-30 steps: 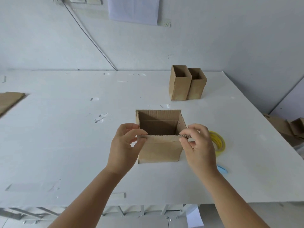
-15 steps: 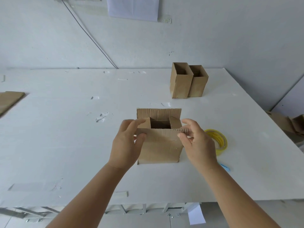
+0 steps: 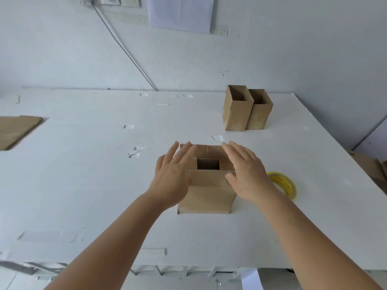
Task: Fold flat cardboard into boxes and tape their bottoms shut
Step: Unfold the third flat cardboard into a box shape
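while both side flaps fold inward, the brown box (image 3: 206,191) stands under flat-fingered left hand (image 3: 172,176) and right hand (image 3: 246,174).

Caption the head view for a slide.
Both open hands, left hand and right hand, fold side flaps on a cardboard box beside tape roll.

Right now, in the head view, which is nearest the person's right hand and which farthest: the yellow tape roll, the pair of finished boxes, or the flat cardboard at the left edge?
From the right hand:
1. Yellow tape roll, just to its right.
2. Pair of finished boxes, farther back on the table.
3. Flat cardboard, far across at the left edge.
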The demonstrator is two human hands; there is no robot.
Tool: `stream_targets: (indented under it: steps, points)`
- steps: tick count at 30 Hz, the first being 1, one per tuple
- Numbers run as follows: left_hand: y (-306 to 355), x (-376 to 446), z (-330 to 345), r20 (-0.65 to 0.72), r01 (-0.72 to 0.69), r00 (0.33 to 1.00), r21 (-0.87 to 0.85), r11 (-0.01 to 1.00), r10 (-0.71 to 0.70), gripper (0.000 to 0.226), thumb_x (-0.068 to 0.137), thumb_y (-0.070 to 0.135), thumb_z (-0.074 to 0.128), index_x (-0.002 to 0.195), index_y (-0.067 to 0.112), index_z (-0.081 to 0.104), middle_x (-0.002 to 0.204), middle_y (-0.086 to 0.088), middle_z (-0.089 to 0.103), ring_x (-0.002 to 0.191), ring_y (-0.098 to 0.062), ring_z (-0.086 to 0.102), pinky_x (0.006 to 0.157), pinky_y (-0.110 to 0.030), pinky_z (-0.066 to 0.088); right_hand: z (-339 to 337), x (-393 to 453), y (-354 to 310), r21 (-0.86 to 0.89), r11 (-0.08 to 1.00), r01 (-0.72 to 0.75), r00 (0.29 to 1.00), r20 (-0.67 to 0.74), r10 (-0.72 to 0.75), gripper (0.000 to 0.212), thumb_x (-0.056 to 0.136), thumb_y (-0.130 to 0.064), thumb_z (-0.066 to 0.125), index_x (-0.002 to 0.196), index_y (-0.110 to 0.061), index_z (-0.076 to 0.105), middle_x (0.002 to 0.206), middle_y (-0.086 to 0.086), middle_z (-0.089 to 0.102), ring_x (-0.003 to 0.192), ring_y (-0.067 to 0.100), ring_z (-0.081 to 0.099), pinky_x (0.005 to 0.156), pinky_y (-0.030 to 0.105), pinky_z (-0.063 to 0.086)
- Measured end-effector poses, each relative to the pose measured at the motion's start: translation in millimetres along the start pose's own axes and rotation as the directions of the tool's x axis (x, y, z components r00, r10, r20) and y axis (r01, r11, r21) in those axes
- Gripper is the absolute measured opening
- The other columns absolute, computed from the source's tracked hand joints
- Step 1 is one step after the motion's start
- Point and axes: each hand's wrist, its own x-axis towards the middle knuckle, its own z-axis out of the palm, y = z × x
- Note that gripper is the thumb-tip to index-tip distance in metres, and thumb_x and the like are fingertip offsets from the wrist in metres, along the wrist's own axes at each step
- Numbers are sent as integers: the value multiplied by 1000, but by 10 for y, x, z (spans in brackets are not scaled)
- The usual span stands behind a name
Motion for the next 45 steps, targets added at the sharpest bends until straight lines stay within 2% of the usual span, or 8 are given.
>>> stream_targets:
  steps: [9, 13, 17, 24, 30, 34, 41, 45]
  points:
    - [58, 4, 4, 20, -119, 993, 160, 980, 118, 43, 98, 19, 36, 139, 23, 45, 146, -1, 32, 138, -23, 18, 111, -30, 6, 36, -78, -11, 10, 998, 59, 993, -98, -58, 24, 87, -7, 57, 103, -17, 72, 110, -3, 65, 113, 23, 52, 91, 34, 35]
    - [140, -8, 127, 199, -185, 968, 152, 971, 154, 58, 101, 42, 31, 151, 16, 19, 160, -3, 11, 148, -17, -1, 116, -30, -2, 50, -113, -19, 29, 996, 81, 996, -50, -79, 25, 92, -11, 52, 111, -13, 68, 117, 0, 65, 107, 22, 57, 96, 30, 34]
    - [264, 3, 304, 182, -165, 975, 222, 961, 125, 58, 103, 40, 23, 153, 21, 1, 161, -5, -4, 147, -20, -10, 116, -31, -7, 24, -131, -7, -66, 997, 51, 998, -32, -53, 22, 96, -23, 44, 102, -13, 63, 106, -2, 62, 97, 23, 55, 93, 30, 36]
    - [421, 54, 496, 173, -200, 972, 256, 946, 158, 56, 104, 34, 18, 152, 13, -3, 160, -2, -9, 134, -7, -27, 107, -26, -19, 161, -269, 0, -59, 998, 1, 997, 79, 4, 48, 102, -31, 30, 148, -17, 31, 155, -2, 29, 144, 11, 19, 115, 28, 12]
    - [386, 55, 530, 153, -193, 976, 255, 948, 157, 56, 103, 39, 15, 152, 16, -1, 156, 3, -13, 135, -7, -25, 108, -22, -18, 159, -305, 127, 256, 966, 20, 997, -74, -2, 38, 100, -19, 41, 136, -9, 50, 144, 5, 47, 137, 18, 36, 108, 22, 21]
    - [405, 45, 530, 145, -180, 979, 268, 946, 145, 57, 101, 40, 12, 152, 17, -1, 153, 5, -16, 135, -6, -24, 109, -23, -18, 271, -318, 419, 408, 886, -218, 961, -71, 269, 40, 101, -21, 37, 139, -8, 43, 144, 8, 46, 132, 24, 42, 106, 31, 32]
    - [419, 60, 487, 152, -168, 979, 248, 954, 133, 57, 102, 39, 13, 152, 17, -1, 159, 3, -9, 135, -3, -23, 110, -22, -16, 545, -480, 1118, -101, 847, -522, 812, 245, 530, 41, 89, -17, 55, 128, -13, 46, 121, 12, 60, 111, 33, 54, 86, 36, 45]
    - [422, 83, 471, 155, -168, 979, 236, 957, 134, 56, 102, 39, 17, 153, 17, 2, 160, 3, -5, 141, -4, -14, 112, -23, -11, 588, -484, 1259, -81, 840, -536, 813, 217, 540, 48, 85, -4, 47, 126, -27, 55, 114, 10, 64, 104, 34, 58, 77, 32, 45]
